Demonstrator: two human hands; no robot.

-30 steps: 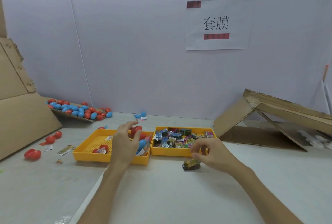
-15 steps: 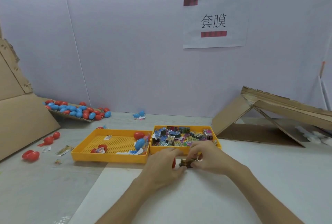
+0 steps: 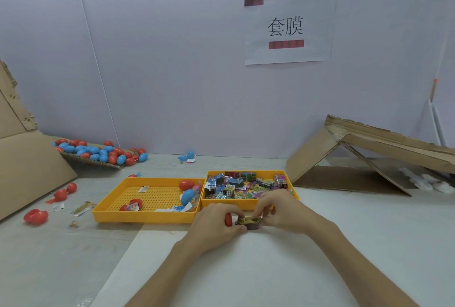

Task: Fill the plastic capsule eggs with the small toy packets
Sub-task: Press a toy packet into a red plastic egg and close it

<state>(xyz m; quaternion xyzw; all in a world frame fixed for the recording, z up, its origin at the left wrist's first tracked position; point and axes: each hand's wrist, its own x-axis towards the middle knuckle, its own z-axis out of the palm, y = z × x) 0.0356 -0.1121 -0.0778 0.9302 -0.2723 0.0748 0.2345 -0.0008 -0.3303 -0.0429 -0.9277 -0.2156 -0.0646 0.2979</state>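
Note:
My left hand [image 3: 216,225] grips a red capsule egg [image 3: 228,219] just in front of the two yellow trays. My right hand [image 3: 283,210] pinches a small yellow-and-dark toy packet [image 3: 248,221] right beside the egg, low over the table. The right yellow tray [image 3: 293,184] holds several toy packets [image 3: 234,187]. The left yellow tray [image 3: 108,204] holds a red egg [image 3: 186,185], a blue egg [image 3: 187,196] and an open red egg [image 3: 131,205]. How far the packet sits inside the egg is hidden by my fingers.
A heap of red and blue eggs [image 3: 101,151] lies on cardboard at the back left. Loose red egg halves [image 3: 35,216] and wrappers lie on the table's left. Cardboard panels stand at the far left [image 3: 27,163] and right [image 3: 369,156].
My left hand came away from the left tray carrying a red egg and met my right hand. My right hand took hold of the packet that lay on the table.

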